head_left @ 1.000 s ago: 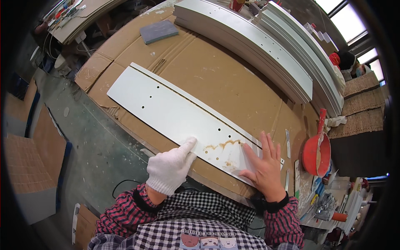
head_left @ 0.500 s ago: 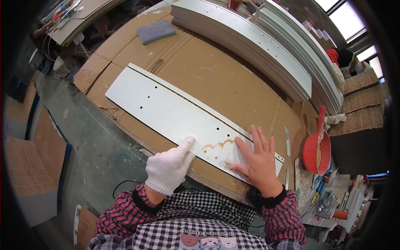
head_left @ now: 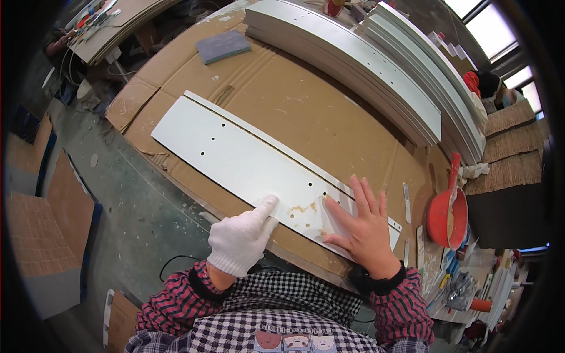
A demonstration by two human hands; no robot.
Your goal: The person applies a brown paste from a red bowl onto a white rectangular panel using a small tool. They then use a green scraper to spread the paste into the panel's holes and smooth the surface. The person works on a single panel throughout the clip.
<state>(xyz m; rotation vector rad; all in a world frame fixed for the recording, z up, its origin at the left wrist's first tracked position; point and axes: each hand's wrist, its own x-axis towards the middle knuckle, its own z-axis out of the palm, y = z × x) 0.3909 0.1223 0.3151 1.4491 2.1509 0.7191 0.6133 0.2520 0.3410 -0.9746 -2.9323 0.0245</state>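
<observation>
Head view: cardboard-topped desk (head_left: 294, 106) fills the middle of the frame. Cardboard is creased, scuffed, with pale specks, torn near its left corner. Long white board (head_left: 247, 156) lies flat on it, running from left of centre down to lower right. Board has a groove along its far edge, dark holes, and a brown smear (head_left: 302, 208) near the right end.

Left hand (head_left: 238, 238), gloved in white: index finger out on the board's near edge, other fingers curled. Can't tell if it pinches the edge. Right hand (head_left: 368, 235), bare: fingers spread, grasping nothing, laid over the board's right end beside the smear.

Grey block (head_left: 222, 46) at upper left of the desk. Stack of white boards (head_left: 347, 65) along the far side; second stack (head_left: 424, 76) just beyond, upper right. Red pan (head_left: 437, 220) right of centre, metal strip (head_left: 406, 200) near it.

Room: green-grey floor (head_left: 135, 194), stained, at left. Brown panels (head_left: 50, 235) at left edge. Another desk (head_left: 115, 26) with tools, upper left. Bright windows (head_left: 491, 32) upper right, another person (head_left: 489, 85) below them. Cluttered side desk (head_left: 438, 294) lower right, orange-red tube (head_left: 480, 305) on it.
</observation>
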